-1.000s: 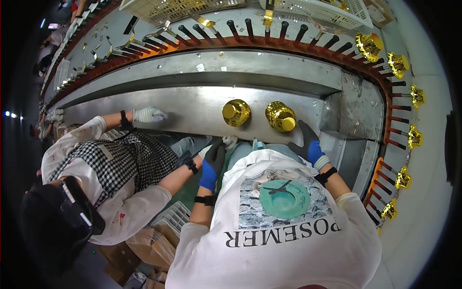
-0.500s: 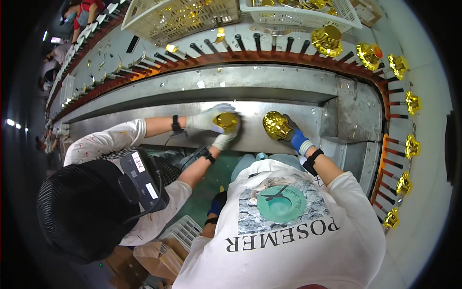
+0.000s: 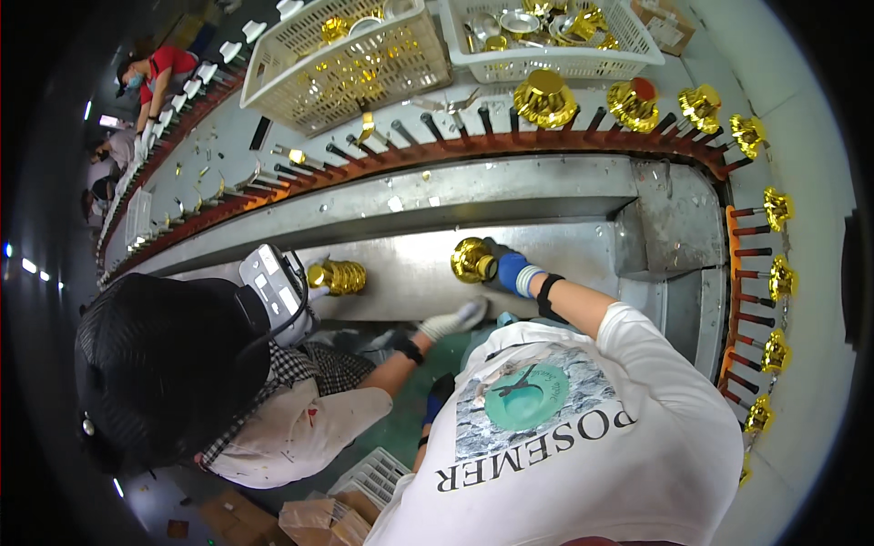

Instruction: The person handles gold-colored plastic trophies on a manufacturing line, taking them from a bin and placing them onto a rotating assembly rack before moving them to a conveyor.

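Right hand (image 3: 515, 268), in a black-and-blue glove, had a grip on the narrow neck of a shiny gold vase (image 3: 471, 260), which lay tipped over on the metal bench (image 3: 569, 250). Left hand (image 3: 439, 397) hung low by the person's side, and honestly couldn't tell what its grip was doing. Co-worker's white glove (image 3: 469, 315) was near the vase, with another gold piece (image 3: 338, 278) further left. Past the bench ran a pegged rail (image 3: 592, 142), then two plastic baskets.
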{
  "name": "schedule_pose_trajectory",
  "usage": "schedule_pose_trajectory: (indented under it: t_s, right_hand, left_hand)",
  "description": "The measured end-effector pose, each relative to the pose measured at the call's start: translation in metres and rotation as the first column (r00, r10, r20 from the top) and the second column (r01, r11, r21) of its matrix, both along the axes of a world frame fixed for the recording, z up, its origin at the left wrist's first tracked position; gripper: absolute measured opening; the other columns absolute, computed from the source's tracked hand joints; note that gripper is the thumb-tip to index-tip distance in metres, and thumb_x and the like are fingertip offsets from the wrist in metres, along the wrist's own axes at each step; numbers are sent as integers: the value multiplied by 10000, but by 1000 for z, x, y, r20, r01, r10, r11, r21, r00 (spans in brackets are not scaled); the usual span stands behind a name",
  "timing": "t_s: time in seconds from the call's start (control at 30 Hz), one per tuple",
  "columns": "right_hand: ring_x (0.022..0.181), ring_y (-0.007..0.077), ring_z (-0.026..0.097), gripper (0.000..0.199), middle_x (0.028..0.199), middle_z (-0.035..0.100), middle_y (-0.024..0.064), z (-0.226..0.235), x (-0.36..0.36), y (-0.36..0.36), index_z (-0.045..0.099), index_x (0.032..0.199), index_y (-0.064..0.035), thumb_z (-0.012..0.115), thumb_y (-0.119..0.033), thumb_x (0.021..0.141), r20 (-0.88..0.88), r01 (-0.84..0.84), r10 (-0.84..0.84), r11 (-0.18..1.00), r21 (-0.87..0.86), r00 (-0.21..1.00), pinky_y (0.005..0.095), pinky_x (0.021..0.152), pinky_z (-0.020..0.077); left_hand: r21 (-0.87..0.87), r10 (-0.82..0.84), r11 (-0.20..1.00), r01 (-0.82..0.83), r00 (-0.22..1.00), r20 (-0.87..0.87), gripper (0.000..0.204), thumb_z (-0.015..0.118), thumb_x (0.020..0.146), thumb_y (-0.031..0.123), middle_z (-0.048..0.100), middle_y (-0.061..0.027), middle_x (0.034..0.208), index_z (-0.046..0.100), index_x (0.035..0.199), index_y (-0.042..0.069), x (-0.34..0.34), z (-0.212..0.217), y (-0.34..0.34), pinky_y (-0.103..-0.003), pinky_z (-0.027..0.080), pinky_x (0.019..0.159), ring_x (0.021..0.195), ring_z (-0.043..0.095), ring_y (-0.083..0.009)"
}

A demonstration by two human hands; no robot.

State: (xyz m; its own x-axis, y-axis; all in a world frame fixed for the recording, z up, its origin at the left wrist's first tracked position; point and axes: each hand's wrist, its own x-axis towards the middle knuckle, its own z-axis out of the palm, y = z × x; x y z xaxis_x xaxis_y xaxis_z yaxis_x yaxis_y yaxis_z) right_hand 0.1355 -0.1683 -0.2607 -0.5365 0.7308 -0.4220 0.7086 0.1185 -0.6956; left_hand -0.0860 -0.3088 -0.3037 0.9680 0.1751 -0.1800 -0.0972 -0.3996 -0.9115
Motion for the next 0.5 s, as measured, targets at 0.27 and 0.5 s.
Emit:
schedule_pose_trajectory:
  t_s: [0.27,0.5]
  right_hand:
    - [1173,413,714,840,1385,672,281,-21,42,19,430,1618,-146,805,-266,876,-94,139,-131,987,84,987,480,981,602]
    - [1130,387,728,586,1322,704,243,80,100,36,584,1482,-75,737,-246,943,-137,-46,69,985,165,988,452,963,595]
  left_hand:
    - [264,268,937,-227,954,-132,432,561,1017,219,706,-111,1234,678,1389,34,79,-80,61,-493,504,1033,1195,636,-295]
    - [448,450,825,-345,880,-152,444,591,1030,228,713,-163,1232,657,1414,15,27,-26,52,-476,521,973,1103,663,-276]
